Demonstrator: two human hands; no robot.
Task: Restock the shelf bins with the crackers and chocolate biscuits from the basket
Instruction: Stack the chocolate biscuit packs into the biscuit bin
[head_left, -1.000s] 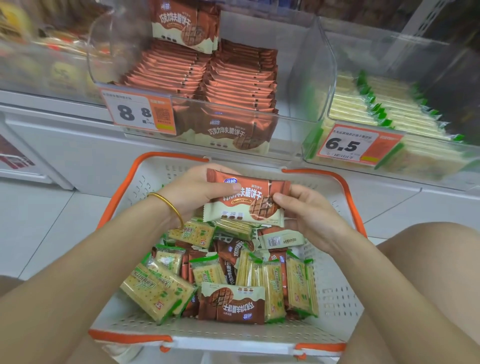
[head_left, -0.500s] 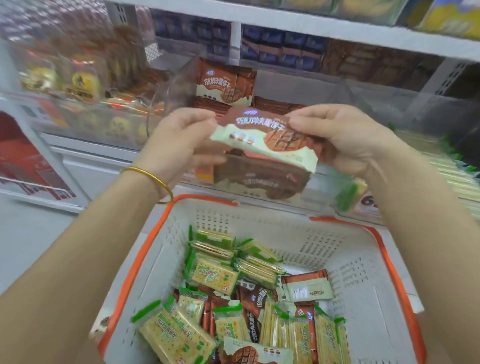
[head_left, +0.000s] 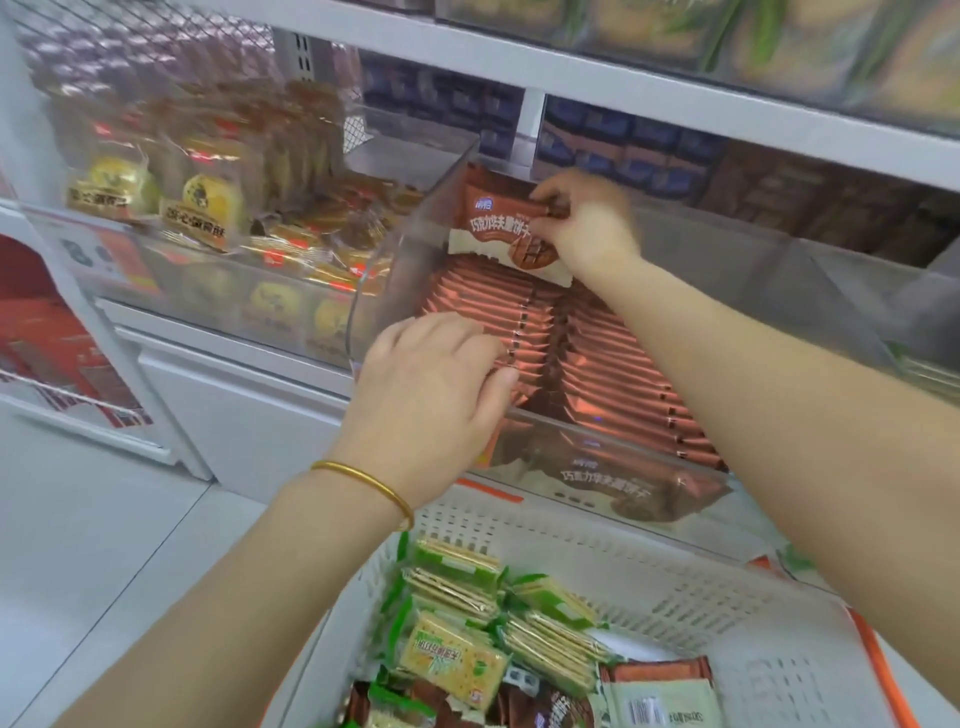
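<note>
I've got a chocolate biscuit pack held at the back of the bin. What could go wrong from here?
1. The right hand pinches the chocolate biscuit pack near its top, upright at the back of the clear bin. Once released, it may tip forward onto the rows.
2. The left hand rests on the left row of packs. Lifting it could let those packs fan out.

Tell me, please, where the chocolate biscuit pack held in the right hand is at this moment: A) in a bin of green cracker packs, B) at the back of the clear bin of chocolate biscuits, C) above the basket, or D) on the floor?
B: the right hand pinches the chocolate biscuit pack upright at the back of the clear bin, behind the rows of brown packs, which the left hand touches.
</note>
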